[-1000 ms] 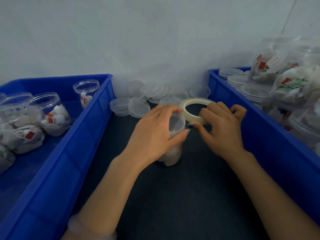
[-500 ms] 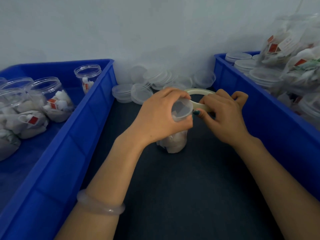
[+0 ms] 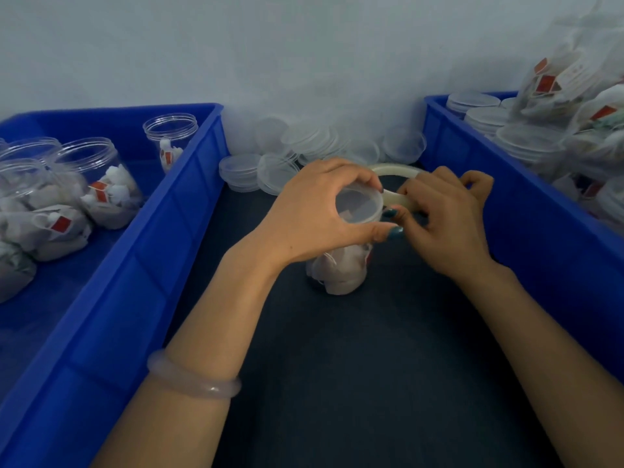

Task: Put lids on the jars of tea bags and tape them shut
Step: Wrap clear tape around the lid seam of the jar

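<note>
A clear jar of tea bags (image 3: 339, 271) stands on the dark mat between two blue bins, with a clear lid (image 3: 358, 206) on top. My left hand (image 3: 314, 214) curls round the lid's rim, thumb and fingers on opposite sides. My right hand (image 3: 445, 224) grips a pale roll of tape (image 3: 396, 171) right beside the lid, its thumb at the lid's edge next to my left thumb. Whether a strip of tape touches the jar is hard to make out.
A pile of loose clear lids (image 3: 304, 146) lies against the wall behind the jar. The left blue bin (image 3: 162, 231) holds open jars of tea bags (image 3: 101, 187). The right blue bin (image 3: 526, 197) holds lidded jars (image 3: 530, 143) stacked high.
The camera's view has shifted so the jar and hands sit a little lower and nearer. My left hand has turned on the lid, baring its top, and the tape roll has come closer to the rim.
</note>
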Tool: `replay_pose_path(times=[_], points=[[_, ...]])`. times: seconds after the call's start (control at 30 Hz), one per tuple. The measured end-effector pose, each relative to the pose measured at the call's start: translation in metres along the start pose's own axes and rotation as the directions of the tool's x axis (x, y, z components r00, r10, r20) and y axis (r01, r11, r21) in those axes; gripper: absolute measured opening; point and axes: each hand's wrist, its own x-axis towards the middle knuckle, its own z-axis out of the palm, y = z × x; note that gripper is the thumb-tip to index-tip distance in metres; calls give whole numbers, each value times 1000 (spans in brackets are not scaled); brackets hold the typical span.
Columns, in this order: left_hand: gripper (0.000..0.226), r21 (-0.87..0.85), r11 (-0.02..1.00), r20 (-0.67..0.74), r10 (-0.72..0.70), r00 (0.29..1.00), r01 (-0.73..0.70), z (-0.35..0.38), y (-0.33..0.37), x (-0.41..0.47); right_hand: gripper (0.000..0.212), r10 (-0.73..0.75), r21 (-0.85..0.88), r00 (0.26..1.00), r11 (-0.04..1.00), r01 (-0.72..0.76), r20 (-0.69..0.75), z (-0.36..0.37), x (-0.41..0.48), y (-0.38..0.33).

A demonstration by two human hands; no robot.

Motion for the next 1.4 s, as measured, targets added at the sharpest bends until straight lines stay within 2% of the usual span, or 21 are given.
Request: replay_pose_path(times=[0.1,0.2,0.23,0.37,0.53,0.63,0.83,1.03,1.13,1.2,1.33,1.4], points=[[41,-10,1000,-28,-1,1000,1,1,1,0,47,36,17,999,999,-35,-5,-6,3,5],[40,-54,998,-26,-26,999,24,-1,1,-3,48,63,26,998,998,-63,-11,-6,3,2],[40,-32,999,-31,-39,999,38,-2,2,-4,47,68,30,998,997,-67,-15,-4,3,0],[45,255,960,-19,-113,993,115,-3,11,-6,42,99,11,994,995,-99,-37,4,-2,-3],[43,322,941,-41,-97,994,105,-1,21,-13,46,79,27,997,997,-79,-13,9,-5,-7],[37,268,958,-45,-94,995,102,3,26,-16,49,24,56,1000,998,-25,17,5,-3,-5],[40,67,996,103,-67,992,60,-10,15,-14,55,-102,45,994,994,99,46,-9,1,7],[38,-39,999,193,-25,981,33,-22,6,-13,60,-11,0,1000,1000,11,-15,-11,2,5],[34,-63,998,133,-9,991,18,-17,7,-11,45,31,9,998,999,-31,-46,-7,5,-6],[33,-19,999,57,-34,998,35,-8,10,-10,41,25,9,998,1000,-25,-51,-8,6,-10],[25,33,996,-93,-79,993,82,3,13,-9,42,18,10,1000,1000,-18,-17,-9,4,-10],[38,6,997,-100,-78,992,79,3,13,-10,46,5,30,1000,1000,-6,23,-8,5,-10]])
